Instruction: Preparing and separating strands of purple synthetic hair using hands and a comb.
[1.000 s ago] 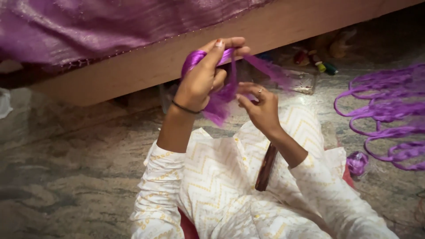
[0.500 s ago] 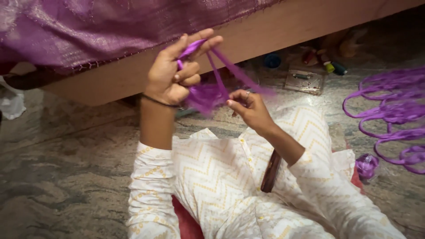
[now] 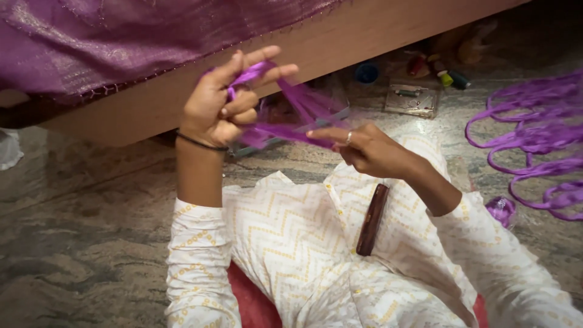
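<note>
- Step in hand, as I read it: winding purple thread point(image 3: 291, 115) around the raised left hand's fingers. To do it well I would keep the strand taut between the two hands, lay each turn flat beside the one before, and keep the wound fingers slightly spread so the turns do not slide off the tips.
- Left hand point(image 3: 228, 103): raised, partly closed. Index and thumb extended with thread looped over them; the other fingers curl in on the strands. Gripping the thread, not a full fist.
- Right hand point(image 3: 364, 149): lower, just in front of the lap, fingers drawn together and pinching the thread's running end; index points toward the left hand. Closed on the thread.
- The thread spans the gap between the hands, in the air above the lap.
- A dark brown stick point(image 3: 371, 218) lies on the cream patterned cloth point(image 3: 291, 243) over the lap, untouched.
- More purple thread in loose loops point(image 3: 534, 133) lies on the stone floor point(image 3: 79, 243) to the right, well apart from the hands.
- A small clear box point(image 3: 412, 99) sits beyond, near the wooden frame point(image 3: 364, 36).
</note>
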